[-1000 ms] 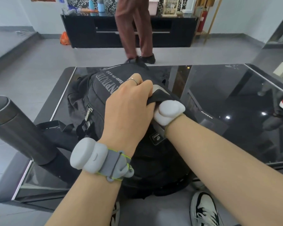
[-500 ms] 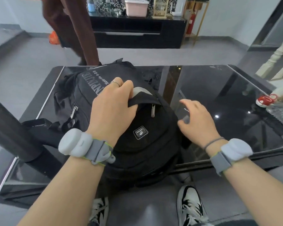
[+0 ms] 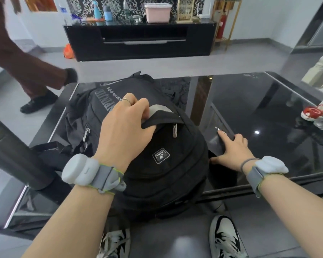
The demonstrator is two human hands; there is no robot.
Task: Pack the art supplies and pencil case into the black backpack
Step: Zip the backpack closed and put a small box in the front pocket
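Note:
The black backpack [image 3: 162, 174] lies on the dark glass table [image 3: 259, 108], its base hanging over the near edge. My left hand [image 3: 123, 135] is closed on the strap at the top of its front flap, lifting it; a zip pull hangs just under the flap. To the right of the backpack a flat black case [image 3: 213, 143] with white lettering rests on the table. My right hand [image 3: 231, 153] is on this case, index finger stretched along its top and thumb at its near side. What is inside the backpack is hidden.
A dark metal cylinder [image 3: 11, 153] slants across the table's left edge. A small red shoe-shaped object [image 3: 312, 112] sits at the far right. A person in brown trousers [image 3: 26, 71] walks past the left corner. A black cabinet [image 3: 138, 41] stands behind.
My right hand left the backpack's top, swung right and came down on the black case. My left hand kept its hold on the flap. The person walked from behind the table to its left.

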